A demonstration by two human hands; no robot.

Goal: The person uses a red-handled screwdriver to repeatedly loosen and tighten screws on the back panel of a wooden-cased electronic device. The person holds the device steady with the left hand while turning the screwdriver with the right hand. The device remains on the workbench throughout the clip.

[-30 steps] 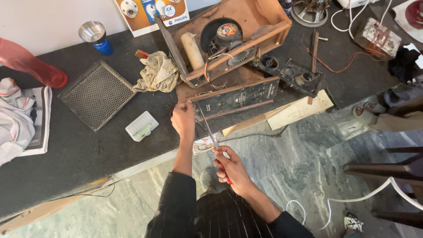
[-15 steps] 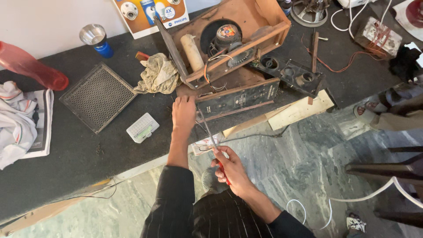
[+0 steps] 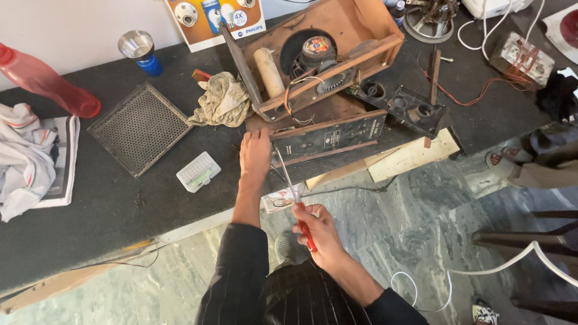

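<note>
Head view looks down on a dark workbench with two bare hands over its front edge. Much is cut off: the red plastic bottle loses its top at the left border, the card with pictured bulbs is cropped by the upper edge, and the striped cloth runs out of frame. What the screwdriver's tip meets cannot be told, since it ends against the dark front panel among shadows.

The left hand lies flat, fingers together, pressed on the bench beside the left end of that panel. The right hand is closed around the red handle of a screwdriver, whose thin shaft slants up and left toward the panel, passing just beside the left hand.

Counted: one metal mesh grille, one small white box, one crumpled rag, one blue torch with a silver reflector, two pale wooden strips at the bench edge.

One container stands open: a wooden cabinet, tilted, holding a round speaker, a cream-coloured cylinder and loose wires. A black chassis with round sockets lies just to its right.
</note>
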